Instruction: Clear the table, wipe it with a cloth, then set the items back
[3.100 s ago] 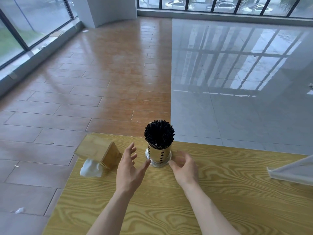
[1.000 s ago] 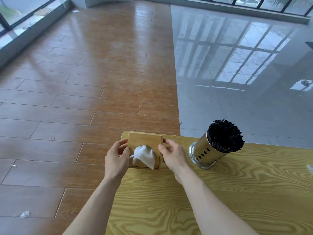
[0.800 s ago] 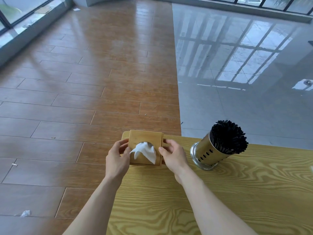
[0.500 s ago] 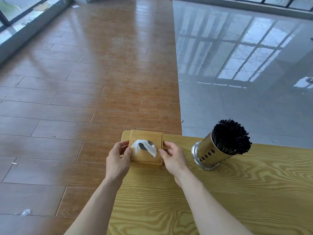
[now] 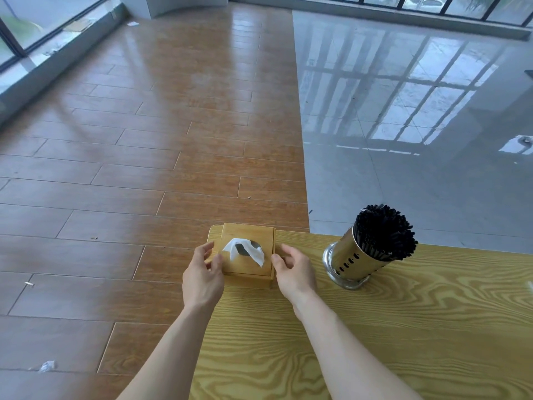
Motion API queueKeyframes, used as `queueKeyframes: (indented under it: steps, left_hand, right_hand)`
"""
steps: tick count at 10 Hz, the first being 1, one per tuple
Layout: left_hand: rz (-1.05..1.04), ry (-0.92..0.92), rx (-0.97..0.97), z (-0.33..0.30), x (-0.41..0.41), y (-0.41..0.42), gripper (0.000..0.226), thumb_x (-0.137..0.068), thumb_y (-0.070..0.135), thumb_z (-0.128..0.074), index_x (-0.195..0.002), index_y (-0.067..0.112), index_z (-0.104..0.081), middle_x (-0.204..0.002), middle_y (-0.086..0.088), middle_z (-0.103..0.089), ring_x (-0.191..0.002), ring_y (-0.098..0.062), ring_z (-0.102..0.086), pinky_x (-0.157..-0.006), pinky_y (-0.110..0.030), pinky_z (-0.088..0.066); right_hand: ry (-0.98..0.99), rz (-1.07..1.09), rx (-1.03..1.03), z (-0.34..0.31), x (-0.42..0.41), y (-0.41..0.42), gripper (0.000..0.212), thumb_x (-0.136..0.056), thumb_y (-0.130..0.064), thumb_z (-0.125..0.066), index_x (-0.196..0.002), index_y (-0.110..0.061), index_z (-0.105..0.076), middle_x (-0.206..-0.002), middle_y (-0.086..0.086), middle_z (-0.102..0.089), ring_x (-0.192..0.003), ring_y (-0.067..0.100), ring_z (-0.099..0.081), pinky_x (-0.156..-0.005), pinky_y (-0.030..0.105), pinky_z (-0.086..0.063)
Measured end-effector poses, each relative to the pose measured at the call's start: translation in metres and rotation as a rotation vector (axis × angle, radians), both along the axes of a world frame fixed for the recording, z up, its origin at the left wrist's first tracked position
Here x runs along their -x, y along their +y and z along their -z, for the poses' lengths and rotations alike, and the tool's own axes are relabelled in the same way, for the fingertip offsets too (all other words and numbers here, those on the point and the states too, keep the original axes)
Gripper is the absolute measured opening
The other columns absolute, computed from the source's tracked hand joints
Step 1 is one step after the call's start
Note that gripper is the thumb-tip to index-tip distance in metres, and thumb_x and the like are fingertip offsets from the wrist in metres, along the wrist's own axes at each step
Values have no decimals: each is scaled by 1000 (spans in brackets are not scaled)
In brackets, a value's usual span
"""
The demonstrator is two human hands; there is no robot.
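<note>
A square wooden tissue box (image 5: 250, 234) rests flat on the far left corner of the yellow wood-grain table (image 5: 375, 336), a white tissue (image 5: 253, 251) sticking out of its top hole. My left hand (image 5: 202, 277) is just left of the box and my right hand (image 5: 294, 271) just right of it, fingers spread and slightly off its sides. A perforated steel holder (image 5: 350, 262) packed with black chopsticks (image 5: 385, 233) stands to the right of the box.
The table's left and far edges run close to the box, with brown plank floor (image 5: 115, 183) beyond on the left and glossy grey tile (image 5: 418, 140) on the right. Small paper scraps (image 5: 46, 366) lie on the floor.
The box went from tilted up between my hands to lying flat on the corner. My fingers have loosened and drawn slightly away from its sides.
</note>
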State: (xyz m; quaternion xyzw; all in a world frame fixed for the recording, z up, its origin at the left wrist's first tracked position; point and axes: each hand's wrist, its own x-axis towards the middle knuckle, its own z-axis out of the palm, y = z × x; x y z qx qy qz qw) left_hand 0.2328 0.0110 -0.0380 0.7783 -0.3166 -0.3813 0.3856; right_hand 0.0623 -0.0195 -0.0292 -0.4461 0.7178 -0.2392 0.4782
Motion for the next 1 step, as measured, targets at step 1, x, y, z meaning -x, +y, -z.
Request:
queueKeyframes:
  steps: [1]
  left_hand:
    - [-26,-64,5,-4,1,18,40,-102,29,-52,-142,21,-51,-136,0,-63,-111,-13,-57,-97,-36,-46]
  right_hand:
    - [90,-39,30,-8,11,14,45,-98,-41,-58,-141,-30,-54,-131,-3,-68,-118,19,-62,-103,42,-50]
